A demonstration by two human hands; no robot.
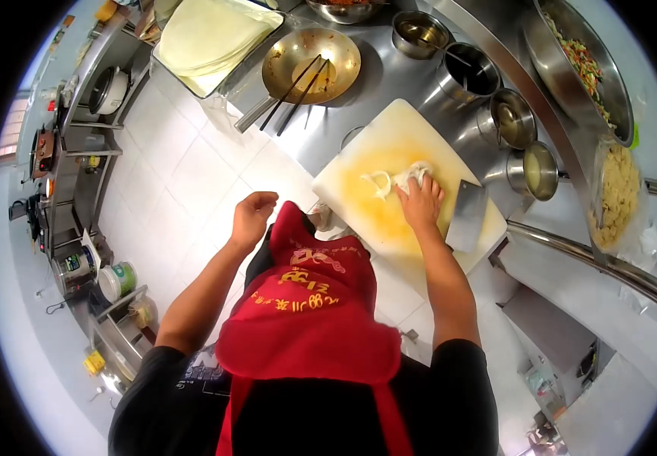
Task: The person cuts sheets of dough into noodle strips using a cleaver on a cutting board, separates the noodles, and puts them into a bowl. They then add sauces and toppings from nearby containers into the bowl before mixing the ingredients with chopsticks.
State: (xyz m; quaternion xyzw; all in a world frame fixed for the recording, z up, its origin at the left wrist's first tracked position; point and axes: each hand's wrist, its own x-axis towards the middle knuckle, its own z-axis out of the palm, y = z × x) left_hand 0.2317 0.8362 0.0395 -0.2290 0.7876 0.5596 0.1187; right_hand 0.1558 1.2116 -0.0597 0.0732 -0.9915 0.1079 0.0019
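On the yellow-stained white cutting board (389, 220), my right hand (422, 201) presses its fingers onto a white, soft, crumpled piece (418, 170); I cannot tell whether it is food or cloth. A curled white strip (378, 185) lies just left of that piece. Right of the hand, a cleaver (467, 216) lies flat on the board with its broad blade showing. My left hand (254, 218) hangs in the air beside the red apron (309, 327), off the board, fingers loosely bent and thumb apart, nothing visible in it.
A wok (328, 47) with two dark chopsticks (299, 99) stands behind the board. Left of it, a tray holds stacked pale sheets (214, 38). Several metal pots, including one with yellowish liquid (539, 169), line the right. A large bowl (564, 83) holds chopped vegetables.
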